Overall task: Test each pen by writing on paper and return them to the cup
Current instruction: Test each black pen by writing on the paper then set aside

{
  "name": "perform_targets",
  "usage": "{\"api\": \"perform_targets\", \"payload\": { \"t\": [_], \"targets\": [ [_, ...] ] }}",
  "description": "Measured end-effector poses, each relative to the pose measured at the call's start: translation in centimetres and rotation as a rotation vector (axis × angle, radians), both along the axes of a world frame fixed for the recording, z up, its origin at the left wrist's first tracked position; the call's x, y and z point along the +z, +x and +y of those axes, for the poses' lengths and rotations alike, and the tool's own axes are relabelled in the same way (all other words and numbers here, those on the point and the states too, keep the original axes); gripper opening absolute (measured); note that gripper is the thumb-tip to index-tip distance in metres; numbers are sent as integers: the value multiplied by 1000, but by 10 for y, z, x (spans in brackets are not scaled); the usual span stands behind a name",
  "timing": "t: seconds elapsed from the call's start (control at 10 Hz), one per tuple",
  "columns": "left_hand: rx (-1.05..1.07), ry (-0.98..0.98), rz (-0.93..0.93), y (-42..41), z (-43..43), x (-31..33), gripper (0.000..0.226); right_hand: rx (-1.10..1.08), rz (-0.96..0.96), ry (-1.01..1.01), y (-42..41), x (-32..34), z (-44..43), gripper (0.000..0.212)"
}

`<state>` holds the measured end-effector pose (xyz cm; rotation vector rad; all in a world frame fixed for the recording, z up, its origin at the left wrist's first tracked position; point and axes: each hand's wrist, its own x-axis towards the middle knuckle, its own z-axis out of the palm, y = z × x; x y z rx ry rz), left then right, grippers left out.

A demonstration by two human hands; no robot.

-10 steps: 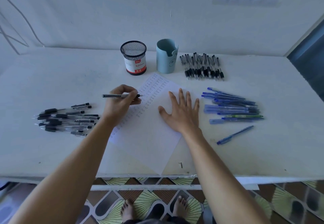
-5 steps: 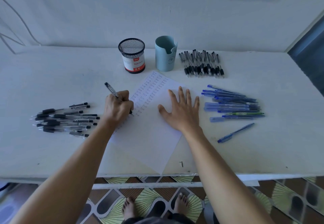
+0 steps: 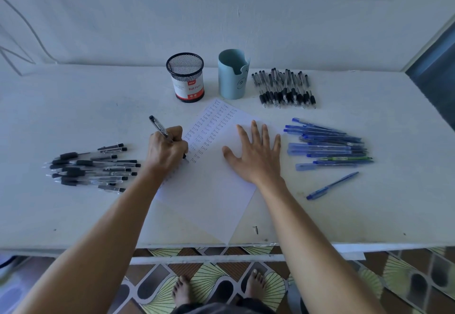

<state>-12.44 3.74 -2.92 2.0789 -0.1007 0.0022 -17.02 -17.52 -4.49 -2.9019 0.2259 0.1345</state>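
My left hand (image 3: 166, 150) grips a black pen (image 3: 158, 126) in a writing hold, its tip down on the white paper (image 3: 211, 190) at the left edge of the rows of written words. My right hand (image 3: 256, 152) lies flat with fingers spread on the paper. A black mesh cup (image 3: 186, 77) and a light blue cup (image 3: 232, 75) stand behind the paper. Black pens lie in a pile (image 3: 91, 168) on the left and in another pile (image 3: 285, 89) at the back right. Blue pens (image 3: 327, 145) lie in a heap on the right.
A single blue pen (image 3: 332, 185) lies apart, near the front right. A small dark screw (image 3: 256, 229) sits near the table's front edge (image 3: 344, 246). A wall runs close behind the cups. My bare feet stand on patterned floor below.
My left hand turned the black pen from lying level above the paper to a writing hold and brought its tip down onto the sheet. My right hand stayed flat on the paper.
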Motion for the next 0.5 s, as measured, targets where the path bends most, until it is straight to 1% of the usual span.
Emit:
{"api": "perform_targets", "payload": {
  "t": [0.1,0.2,0.4,0.5],
  "targets": [
    [-25,-8,0,-1,-1,2,36,-2,-2,-4,0,-1,0,77],
    [-43,18,-19,-1,-1,2,29,-1,-7,-6,0,-1,0,77],
    [-26,17,-29,-1,-1,0,31,-5,-18,-1,0,-1,0,77],
    [-33,11,-29,-2,-3,-1,28,-7,-17,-3,0,-2,1,77]
  ]
}}
